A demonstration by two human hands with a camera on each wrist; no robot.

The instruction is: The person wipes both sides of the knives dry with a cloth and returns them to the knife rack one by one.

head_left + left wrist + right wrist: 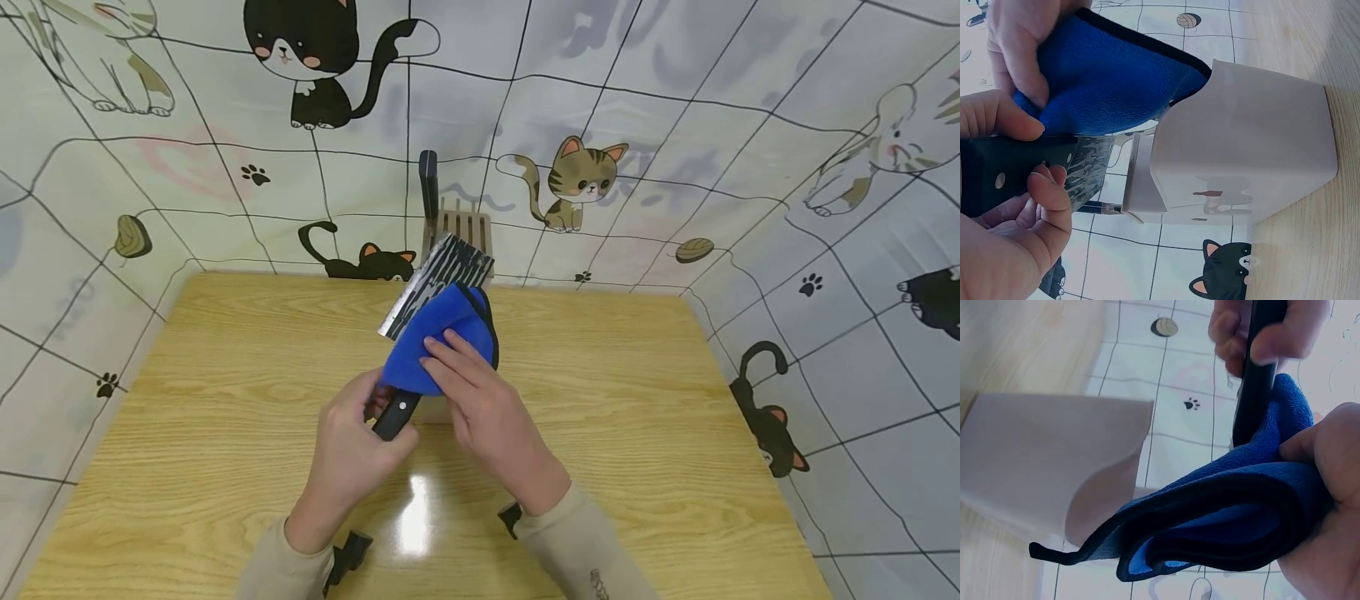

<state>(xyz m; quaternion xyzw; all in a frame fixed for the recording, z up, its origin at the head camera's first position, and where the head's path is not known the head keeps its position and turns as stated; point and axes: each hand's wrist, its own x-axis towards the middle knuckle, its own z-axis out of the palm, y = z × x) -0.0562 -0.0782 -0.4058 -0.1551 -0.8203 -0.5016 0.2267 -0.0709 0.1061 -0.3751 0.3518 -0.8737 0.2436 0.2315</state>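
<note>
A cleaver with a broad, dark-and-silver streaked blade points away from the person over the table. My left hand grips its black riveted handle. A folded blue cloth with black edging lies over the blade near the handle and hides part of it. My right hand holds this cloth, its fingers lying along the top and its thumb near the handle end. In the right wrist view, the cloth's folds hang loosely below the blade.
Behind the hands a pale pinkish knife block stands on the wooden table. Its slotted back part shows in the head view, beside another black handle. A cat-patterned sheet surrounds the table's back and sides.
</note>
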